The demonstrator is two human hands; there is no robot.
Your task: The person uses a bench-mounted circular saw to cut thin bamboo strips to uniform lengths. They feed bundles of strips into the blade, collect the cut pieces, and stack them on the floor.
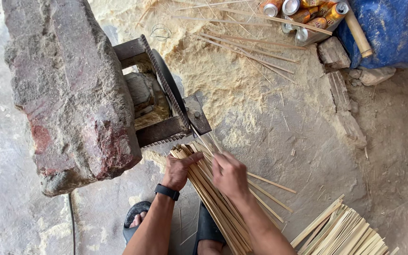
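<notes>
A bundle of bamboo strips (213,198) is seen low in the middle of the frame, slanting from the lower centre up towards the machine, and it is gripped from both sides. The left hand (178,170) is wrapped over the upper left edge of the bundle, fingers closed on the strips, with a black wristband (166,191) worn just below it. The right hand (230,175) is laid on top of the bundle just to the right, and its fingers are pinched around a single thin strip (201,139) that is angled up to the metal frame (185,118) at centre. The strip's tip is lost against the frame, so contact there cannot be made out. A large rough stone (72,89) is set over the machine at upper left. Pale sawdust (223,80) is spread across the upper middle, with loose sticks scattered over it. A cluster of drink cans (303,16) is seen at the top edge, partly cut off, beside a blue tarp (393,30) at upper right. A second pile of strips (343,233) is cut off at the lower right corner. A sandalled foot (135,218) is partly hidden under the left forearm.
</notes>
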